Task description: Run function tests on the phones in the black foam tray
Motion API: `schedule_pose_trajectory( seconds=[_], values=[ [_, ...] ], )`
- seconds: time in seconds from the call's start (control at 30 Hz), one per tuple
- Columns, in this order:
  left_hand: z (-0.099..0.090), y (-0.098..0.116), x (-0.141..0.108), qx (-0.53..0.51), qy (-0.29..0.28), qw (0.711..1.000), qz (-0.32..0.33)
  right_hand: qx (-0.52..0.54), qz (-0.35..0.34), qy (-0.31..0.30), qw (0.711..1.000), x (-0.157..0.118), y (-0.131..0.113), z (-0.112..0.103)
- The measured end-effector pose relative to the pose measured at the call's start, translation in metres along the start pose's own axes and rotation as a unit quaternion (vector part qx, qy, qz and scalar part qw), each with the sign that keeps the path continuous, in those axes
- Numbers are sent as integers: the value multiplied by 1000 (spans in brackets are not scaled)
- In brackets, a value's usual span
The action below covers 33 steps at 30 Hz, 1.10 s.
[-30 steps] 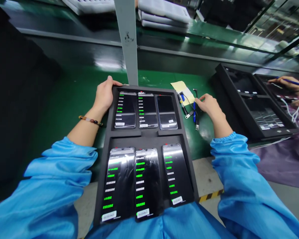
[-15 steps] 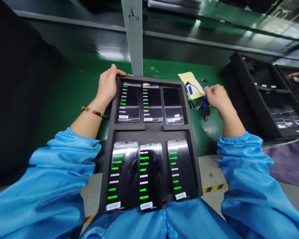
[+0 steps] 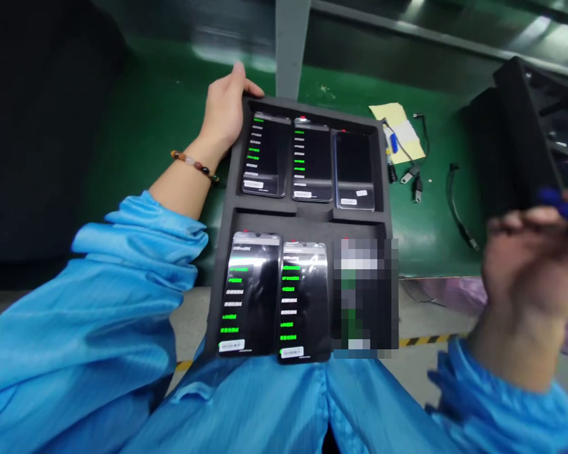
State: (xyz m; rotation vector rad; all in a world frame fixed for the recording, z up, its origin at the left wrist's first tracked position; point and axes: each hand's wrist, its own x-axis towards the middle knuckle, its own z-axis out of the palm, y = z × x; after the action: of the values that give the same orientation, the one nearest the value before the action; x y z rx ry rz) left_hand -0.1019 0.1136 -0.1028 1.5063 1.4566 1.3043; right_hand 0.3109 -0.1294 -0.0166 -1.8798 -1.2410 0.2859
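A black foam tray [image 3: 312, 216] tilts towards me at my lap, with three phones in its upper part and three places filled below. My left hand [image 3: 224, 113] grips its upper left corner, fingers partly hidden. Green and white lines of text show on several screens, such as the lower left phone [image 3: 250, 296]; the upper right phone [image 3: 355, 167] has a dark screen. The lower right spot is pixelated. Away to the right, my right hand [image 3: 525, 265] is raised and blurred, its fingers closed on a long blue object [image 3: 565, 207] whose kind I cannot make out.
On the green bench [image 3: 156, 126] behind the tray lie a yellow paper [image 3: 385, 113], a blue cap-like piece [image 3: 394, 143] and short cables, one of them a black cable [image 3: 454, 208] lying apart. Another black tray [image 3: 525, 120] stands at the right. A grey post [image 3: 291, 50] rises behind.
My right hand has moved right and nearer to me from the cables, carrying the blue object. Cables now lie spread on the bench. My left hand stays on the tray; the view has shifted.
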Motion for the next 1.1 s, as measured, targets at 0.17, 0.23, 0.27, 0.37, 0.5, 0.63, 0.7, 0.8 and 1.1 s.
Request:
schedule_pose_trajectory(
  seconds=[0.17, 0.23, 0.27, 0.37, 0.5, 0.63, 0.7, 0.8, 1.1],
  values=[
    [2, 1, 5, -4, 8, 1000, 7, 273, 73, -57, 958, -155, 18, -34],
    [2, -1, 7, -5, 2, 1000, 9, 302, 61, -64, 949, -192, 14, -30],
    [2, -2, 7, -6, -3, 1000, 12, 303, 62, -67, 949, -205, 10, -26],
    [2, -8, 9, -13, -16, 999, 24, 267, 82, -70, 958, -222, 1, -15],
    [1, -13, 11, -17, -18, 1000, 20, 230, 89, -58, 967, -224, -1, -9],
    [0, -13, 9, -15, -29, 999, 19, 210, 76, -69, 972, -226, 1, -8],
    [-1, -11, 8, -11, -26, 999, 23, 196, 63, -72, 976, -227, 3, -8],
    [-1, -9, 6, -3, -18, 1000, 25, 186, 54, -76, 978, -228, 6, -9],
    [-1, -1, 0, -9, -14, 1000, 12, 156, 42, -90, 983, -229, 12, -9]
  ],
)
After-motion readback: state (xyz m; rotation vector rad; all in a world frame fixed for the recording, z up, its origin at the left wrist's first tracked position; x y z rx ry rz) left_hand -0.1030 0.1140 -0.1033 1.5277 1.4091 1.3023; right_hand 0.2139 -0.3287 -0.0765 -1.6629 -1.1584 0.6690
